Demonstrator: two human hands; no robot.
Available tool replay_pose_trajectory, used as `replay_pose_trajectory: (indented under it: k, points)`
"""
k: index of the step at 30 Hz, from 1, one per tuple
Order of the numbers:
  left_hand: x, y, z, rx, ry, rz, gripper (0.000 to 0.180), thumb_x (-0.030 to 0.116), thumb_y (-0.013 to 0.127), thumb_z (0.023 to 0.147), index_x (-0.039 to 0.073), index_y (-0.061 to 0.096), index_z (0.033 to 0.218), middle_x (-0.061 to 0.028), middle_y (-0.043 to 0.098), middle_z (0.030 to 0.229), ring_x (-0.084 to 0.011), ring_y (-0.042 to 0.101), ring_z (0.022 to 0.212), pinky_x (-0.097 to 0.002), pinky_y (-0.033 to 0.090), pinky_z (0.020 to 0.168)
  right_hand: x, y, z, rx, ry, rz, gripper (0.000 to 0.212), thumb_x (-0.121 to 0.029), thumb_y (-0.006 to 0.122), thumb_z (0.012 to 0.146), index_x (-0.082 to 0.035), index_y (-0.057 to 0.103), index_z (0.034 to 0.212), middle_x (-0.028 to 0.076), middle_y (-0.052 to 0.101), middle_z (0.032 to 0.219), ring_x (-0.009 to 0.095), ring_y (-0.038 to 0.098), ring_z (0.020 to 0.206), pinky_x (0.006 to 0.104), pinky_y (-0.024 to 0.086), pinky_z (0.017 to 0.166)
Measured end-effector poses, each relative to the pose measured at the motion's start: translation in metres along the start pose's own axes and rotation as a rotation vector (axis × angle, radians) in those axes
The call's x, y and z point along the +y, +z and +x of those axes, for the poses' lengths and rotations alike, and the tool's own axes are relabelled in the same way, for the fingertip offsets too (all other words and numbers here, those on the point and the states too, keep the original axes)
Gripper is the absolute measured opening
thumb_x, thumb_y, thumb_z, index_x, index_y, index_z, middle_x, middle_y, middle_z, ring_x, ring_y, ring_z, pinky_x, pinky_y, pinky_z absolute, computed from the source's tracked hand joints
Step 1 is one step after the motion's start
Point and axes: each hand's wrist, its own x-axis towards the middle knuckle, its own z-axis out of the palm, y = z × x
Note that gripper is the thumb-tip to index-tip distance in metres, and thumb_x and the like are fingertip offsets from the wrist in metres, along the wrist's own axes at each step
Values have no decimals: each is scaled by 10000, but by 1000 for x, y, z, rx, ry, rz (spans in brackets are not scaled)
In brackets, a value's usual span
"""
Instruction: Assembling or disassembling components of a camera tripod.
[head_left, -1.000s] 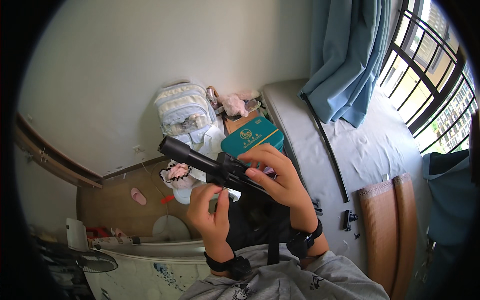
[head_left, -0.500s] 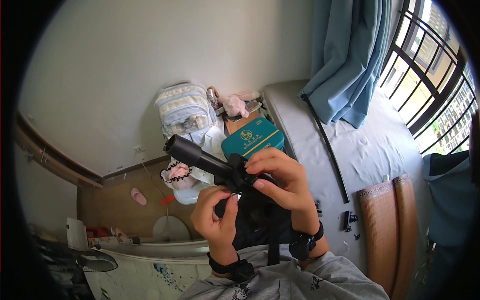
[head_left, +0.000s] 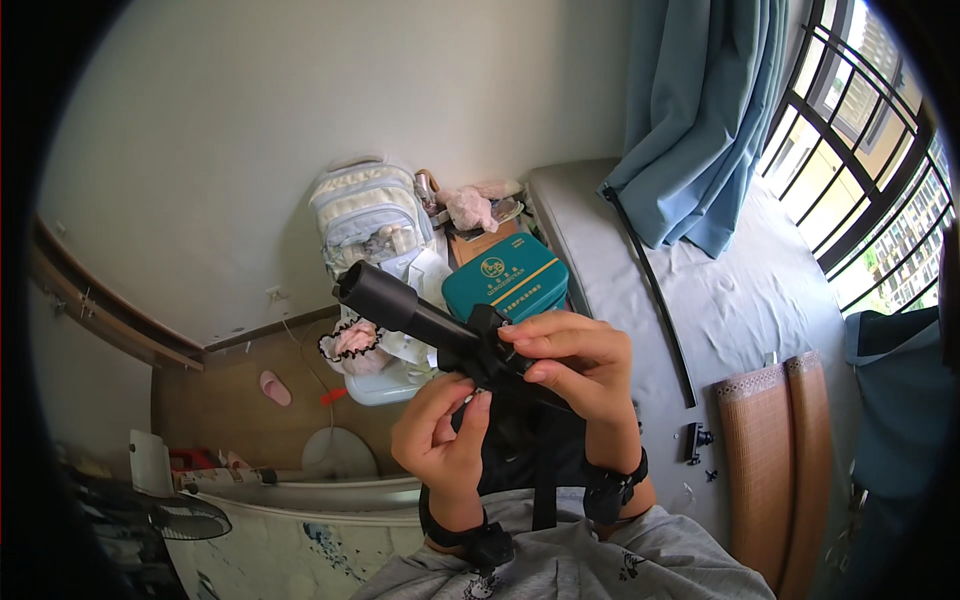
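A black scope (head_left: pixel 425 319), a tube with a flared end and knobs at its middle, is held up slantwise before me, its wide end toward the upper left. My right hand (head_left: pixel 585 362) grips its middle from the right, thumb and fingers closed around the knob part. Just below that part, my left hand (head_left: pixel 441 428) pinches with thumb and forefinger at the scope's underside. A small pale bit shows between those fingertips, too small to name. The near end of the tube is hidden behind my right hand.
A grey bed (head_left: pixel 640 330) on the right holds a black rod (head_left: pixel 655 300), a small black mount (head_left: pixel 694 442) and a rolled bamboo mat (head_left: pixel 757 450). Beyond my hands are a teal box (head_left: pixel 508 275) and a pale backpack (head_left: pixel 368 215). A fan (head_left: pixel 190 517) is at lower left.
The scope and both hands have shifted slightly to the right. My right hand's fingers have moved a little on the knob part; the left hand still pinches underneath.
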Motion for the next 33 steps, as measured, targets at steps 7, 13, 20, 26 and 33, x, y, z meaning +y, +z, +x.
replay_pose_trajectory:
  k: [7,13,20,26,33]
  points:
    - [2,3,1,-30,86,25,158,-96,635,642,-68,571,783,-119,575,799,-147,539,709,-226,448,630,-2,2,-2,47,-6,36,206,39,636,661,36,625,867,172,607,916,241,594,843,301,472,733]
    - [-1,5,-2,37,79,-17,141,-102,630,633,-50,569,749,-112,563,791,-160,535,718,-231,439,632,-1,4,-2,35,-11,21,214,59,619,672,32,623,885,157,604,946,215,586,855,273,471,726]
    - [-7,1,-2,-32,286,103,188,-104,634,619,-29,579,783,-130,563,821,-184,541,740,-243,442,634,0,6,-5,58,17,72,221,66,611,676,34,619,894,160,601,950,218,583,867,276,466,736]
    - [-4,4,-5,66,156,-78,228,-91,638,657,-23,538,850,-118,540,858,-182,530,760,-260,440,676,-1,8,-7,62,13,83,219,68,610,678,35,617,894,161,599,950,224,581,873,280,467,738]
    - [-6,4,0,-17,225,-168,289,-100,652,645,4,491,861,-87,462,850,-163,500,731,-255,436,677,3,8,-8,68,-1,93,212,64,610,682,40,615,892,164,600,945,233,582,884,285,464,754]
